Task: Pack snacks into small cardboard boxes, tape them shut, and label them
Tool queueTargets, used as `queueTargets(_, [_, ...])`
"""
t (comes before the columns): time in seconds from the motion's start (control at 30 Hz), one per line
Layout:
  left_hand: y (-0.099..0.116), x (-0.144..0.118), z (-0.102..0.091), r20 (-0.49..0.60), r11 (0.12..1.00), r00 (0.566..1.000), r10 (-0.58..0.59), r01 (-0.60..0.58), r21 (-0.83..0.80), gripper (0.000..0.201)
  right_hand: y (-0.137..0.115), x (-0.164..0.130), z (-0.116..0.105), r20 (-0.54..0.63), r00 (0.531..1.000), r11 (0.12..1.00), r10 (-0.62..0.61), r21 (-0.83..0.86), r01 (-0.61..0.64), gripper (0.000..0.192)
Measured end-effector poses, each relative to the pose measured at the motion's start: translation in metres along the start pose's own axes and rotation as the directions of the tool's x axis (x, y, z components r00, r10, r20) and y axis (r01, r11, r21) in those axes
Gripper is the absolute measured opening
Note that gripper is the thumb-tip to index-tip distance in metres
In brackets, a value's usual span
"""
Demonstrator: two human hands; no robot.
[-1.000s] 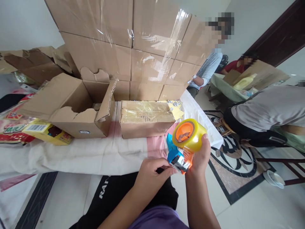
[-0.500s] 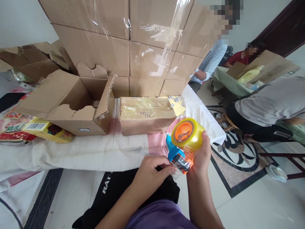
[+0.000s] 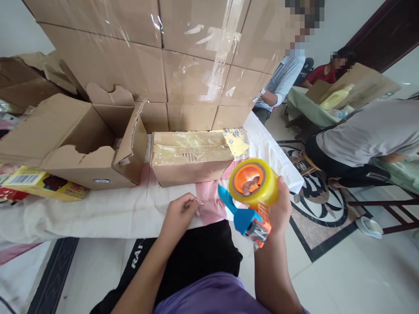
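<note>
My right hand (image 3: 282, 208) grips a tape dispenser (image 3: 251, 188) with a yellow-tinted clear roll, an orange core and a blue blade guard, held just off the table's front edge. My left hand (image 3: 179, 213) hovers over the white and pink cloth (image 3: 98, 213), left of the dispenser. Its thumb and forefinger are pinched on what looks like the end of the clear tape. A small cardboard box (image 3: 190, 160), its top covered in tape, sits on the cloth just beyond both hands.
An open torn carton (image 3: 75, 144) stands left of the small box, with a yellow packet (image 3: 36, 185) beside it. Wrapped cartons (image 3: 147, 52) are stacked behind. On the right, a person in grey (image 3: 366, 139) bends over, two others sit beyond, and a bowl (image 3: 368, 226) lies on the floor.
My left hand has left the dispenser's blade and moved up and to the left over the cloth, fingers still pinched. The dispenser has tilted and shifted slightly left.
</note>
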State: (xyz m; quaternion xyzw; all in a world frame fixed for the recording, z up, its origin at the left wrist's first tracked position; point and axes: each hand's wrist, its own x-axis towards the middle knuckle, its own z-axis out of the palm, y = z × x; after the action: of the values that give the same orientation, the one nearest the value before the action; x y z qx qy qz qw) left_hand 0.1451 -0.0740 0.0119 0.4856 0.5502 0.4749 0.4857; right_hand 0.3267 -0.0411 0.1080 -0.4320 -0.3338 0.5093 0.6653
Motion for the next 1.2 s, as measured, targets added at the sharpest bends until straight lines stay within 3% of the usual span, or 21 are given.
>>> queueTargets(0.1, [-0.004, 0.007, -0.011, -0.004, 0.998, 0.999, 0.033, -0.033, -0.058, 0.026, -0.002, 0.006, -0.005, -0.118, 0.988, 0.994, -0.102, 0.039, 0.107, 0.041])
queueTargets(0.23, [-0.001, 0.001, -0.008, 0.020, 0.988, 0.994, 0.107, -0.104, -0.115, 0.021, 0.018, 0.048, -0.021, -0.228, 0.939, 0.965, -0.258, -0.109, 0.239, 0.039])
queueTargets(0.4, [-0.005, 0.000, -0.003, -0.033, 0.970, 0.989, 0.144, -0.148, -0.191, 0.025, 0.056, 0.132, -0.038, 0.021, 0.989, 0.961, -0.143, -0.234, 0.144, 0.048])
queueTargets(0.5, [-0.006, 0.004, -0.004, -0.099, 0.959, 0.984, 0.147, -0.167, -0.229, 0.028, 0.075, 0.167, -0.045, 0.063, 0.996, 0.955, -0.061, -0.285, 0.077, 0.050])
queueTargets(0.6, [-0.004, 0.006, -0.005, -0.135, 0.953, 0.982, 0.133, -0.164, -0.254, 0.031, 0.082, 0.178, -0.052, 0.080, 0.997, 0.934, -0.010, -0.355, 0.038, 0.051])
queueTargets(0.67, [-0.002, 0.007, -0.005, -0.155, 0.953, 0.980, 0.124, -0.161, -0.258, 0.032, 0.079, 0.169, -0.055, 0.015, 0.999, 0.888, -0.038, -0.459, 0.041, 0.053])
queueTargets(0.73, [-0.001, 0.006, -0.006, -0.174, 0.957, 0.978, 0.113, -0.154, -0.248, 0.032, 0.069, 0.147, -0.055, -0.090, 0.970, 0.779, -0.224, -0.615, 0.123, 0.056])
queueTargets(0.77, [0.000, 0.006, -0.006, -0.179, 0.960, 0.978, 0.109, -0.150, -0.237, 0.033, 0.064, 0.132, -0.052, -0.100, 0.931, 0.705, -0.352, -0.682, 0.193, 0.056])
queueTargets(0.83, [0.000, 0.004, -0.006, -0.180, 0.968, 0.977, 0.112, -0.148, -0.201, 0.032, 0.052, 0.095, -0.042, 0.054, 0.864, 0.578, -0.501, -0.722, 0.381, 0.044])
queueTargets(0.9, [-0.001, 0.002, -0.005, -0.165, 0.975, 0.977, 0.135, -0.160, -0.150, 0.030, 0.042, 0.058, -0.025, 0.395, 0.850, 0.583, -0.349, -0.618, 0.527, 0.021])
queueTargets(0.93, [-0.001, 0.001, -0.004, -0.157, 0.977, 0.977, 0.147, -0.168, -0.130, 0.030, 0.039, 0.042, -0.016, 0.548, 0.797, 0.599, -0.252, -0.559, 0.573, 0.017])
queueTargets(1.0, [0.000, -0.002, -0.004, -0.145, 0.978, 0.976, 0.161, -0.177, -0.106, 0.030, 0.034, 0.018, 0.001, 0.728, 0.675, 0.608, -0.123, -0.482, 0.630, 0.010])
queueTargets(1.07, [0.002, -0.004, -0.005, -0.157, 0.978, 0.972, 0.173, -0.188, -0.093, 0.030, 0.031, 0.005, 0.013, 0.790, 0.606, 0.572, -0.087, -0.458, 0.680, 0.003])
queueTargets(1.2, [0.009, -0.008, -0.010, -0.222, 0.969, 0.946, 0.234, -0.246, -0.030, 0.026, 0.030, 0.000, 0.027, 0.818, 0.562, 0.514, -0.121, -0.433, 0.740, 0.009])
